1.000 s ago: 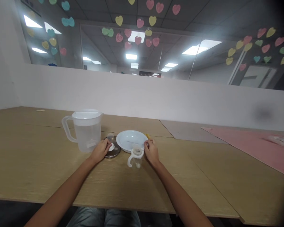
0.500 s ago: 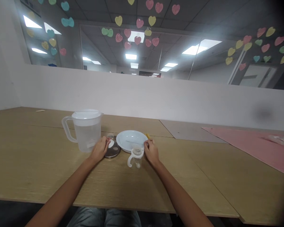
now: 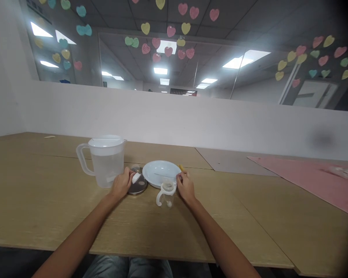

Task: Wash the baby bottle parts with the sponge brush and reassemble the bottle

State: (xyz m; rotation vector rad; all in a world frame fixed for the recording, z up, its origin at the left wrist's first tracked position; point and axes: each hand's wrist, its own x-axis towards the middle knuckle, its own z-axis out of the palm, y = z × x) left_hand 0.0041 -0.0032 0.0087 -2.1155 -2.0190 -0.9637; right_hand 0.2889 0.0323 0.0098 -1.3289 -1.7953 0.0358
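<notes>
My left hand [image 3: 122, 183] is closed, pinching a small white cap [image 3: 136, 178] above a round dark metal tray [image 3: 137, 190]. My right hand [image 3: 186, 186] is closed around a thin tool with a yellow end [image 3: 181, 168]. A fine straight line, seemingly its shaft, reaches over the white plate [image 3: 150, 182] towards the left. Between my hands stands a small clear bottle [image 3: 168, 199] with an open threaded neck and a white handle ring [image 3: 159, 197]. Something small and clear [image 3: 135, 168] sits at the tray's far side, partly hidden.
Left of my left hand is a translucent lidded pitcher [image 3: 108, 166] with its handle to the left. A pink sheet [image 3: 310, 177] and a grey sheet [image 3: 234, 161] lie at the right. A white wall [image 3: 168, 116] rises behind the wooden table [image 3: 150, 231].
The white cap has turned in my left hand, its face now seen more edge-on. My right hand, the bottle and the plate stay put.
</notes>
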